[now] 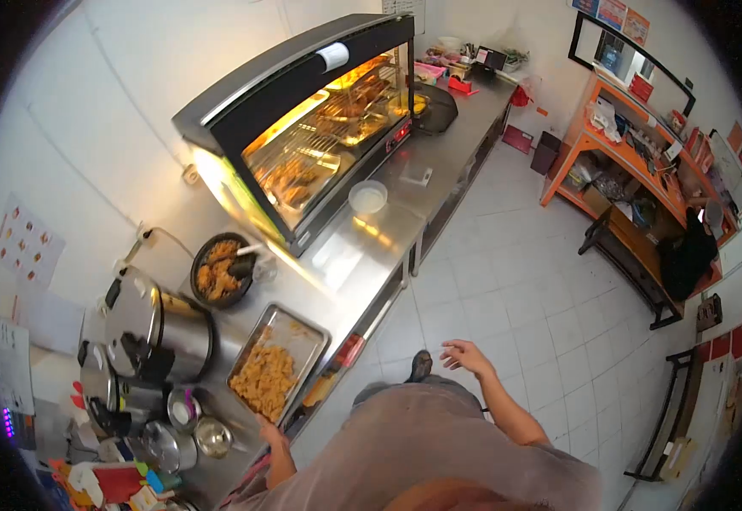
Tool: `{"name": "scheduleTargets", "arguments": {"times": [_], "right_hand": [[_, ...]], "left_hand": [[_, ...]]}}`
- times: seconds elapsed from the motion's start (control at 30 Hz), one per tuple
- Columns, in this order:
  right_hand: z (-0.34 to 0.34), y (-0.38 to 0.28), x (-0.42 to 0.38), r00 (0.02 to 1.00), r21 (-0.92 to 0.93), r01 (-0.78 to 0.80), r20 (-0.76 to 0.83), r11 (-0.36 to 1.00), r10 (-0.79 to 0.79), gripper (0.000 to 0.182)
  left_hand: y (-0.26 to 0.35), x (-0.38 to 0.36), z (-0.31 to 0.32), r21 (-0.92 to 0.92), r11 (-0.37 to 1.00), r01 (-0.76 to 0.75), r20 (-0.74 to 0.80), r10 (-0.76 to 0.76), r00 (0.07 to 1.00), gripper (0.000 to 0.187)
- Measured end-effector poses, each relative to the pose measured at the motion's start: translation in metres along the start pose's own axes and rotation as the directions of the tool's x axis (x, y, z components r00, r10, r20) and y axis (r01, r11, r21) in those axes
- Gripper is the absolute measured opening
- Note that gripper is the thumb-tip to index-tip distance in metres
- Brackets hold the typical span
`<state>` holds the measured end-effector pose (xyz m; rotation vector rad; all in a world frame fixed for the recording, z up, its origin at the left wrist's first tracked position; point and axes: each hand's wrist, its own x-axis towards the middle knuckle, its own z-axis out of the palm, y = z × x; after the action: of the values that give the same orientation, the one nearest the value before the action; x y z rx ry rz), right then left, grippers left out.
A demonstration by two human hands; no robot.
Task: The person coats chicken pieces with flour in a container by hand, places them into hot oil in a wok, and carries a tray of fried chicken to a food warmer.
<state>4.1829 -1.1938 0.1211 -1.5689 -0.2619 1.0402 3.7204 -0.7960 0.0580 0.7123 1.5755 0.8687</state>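
At the near edge of the steel counter, my left hand is beside the bottom corner of a metal tray with golden fried pieces in it. Its fingers are partly hidden, so I cannot tell whether they touch or grip the tray. My right hand hangs over the tiled floor, fingers apart and holding nothing. Above the tray stands a black bowl of browned food with a dark utensil in it.
A lit glass food warmer stands on the counter, with a white bowl before it. Large steel pots are at the left. An orange shelf and a bench are across the tiled floor.
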Motion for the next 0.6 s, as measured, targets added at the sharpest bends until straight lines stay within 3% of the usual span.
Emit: {"name": "scheduleTargets", "arguments": {"times": [0.1,0.2,0.23,0.3,0.33,0.47,0.6], "right_hand": [[-0.069,-0.042,0.061,0.999,-0.035,-0.020,-0.032,0.999,0.019,0.034],[-0.122,-0.109,0.133,0.999,-0.177,0.038,-0.013,0.983,-0.041,0.032],[-0.138,-0.135,0.162,0.998,-0.214,0.058,-0.005,0.975,-0.060,0.031],[-0.161,-0.187,0.217,0.995,-0.259,0.099,0.002,0.961,-0.102,0.029],[-0.169,-0.215,0.243,0.992,-0.269,0.120,-0.002,0.956,-0.125,0.028],[-0.189,-0.321,0.333,0.982,-0.285,0.180,-0.007,0.941,-0.190,0.027],[-0.215,-0.409,0.422,0.956,-0.346,0.291,0.070,0.892,-0.285,0.028]], "left_hand": [[-0.011,0.024,0.014,-0.025,1.000,-0.019,-0.008,0.019,1.000,0.059],[-0.017,0.038,0.014,0.155,0.985,0.073,-0.098,-0.059,0.993,0.063],[-0.022,0.034,0.035,0.113,0.985,0.133,-0.374,-0.082,0.924,0.070],[-0.027,0.017,0.041,0.501,0.866,-0.003,-0.229,0.136,0.964,0.074],[-0.025,0.010,0.051,0.589,0.808,-0.008,-0.226,0.174,0.958,0.071],[-0.015,0.002,0.107,0.576,0.788,0.218,-0.533,0.160,0.831,0.061],[0.002,-0.012,0.165,0.589,0.710,0.386,-0.707,0.223,0.671,0.051]]}}
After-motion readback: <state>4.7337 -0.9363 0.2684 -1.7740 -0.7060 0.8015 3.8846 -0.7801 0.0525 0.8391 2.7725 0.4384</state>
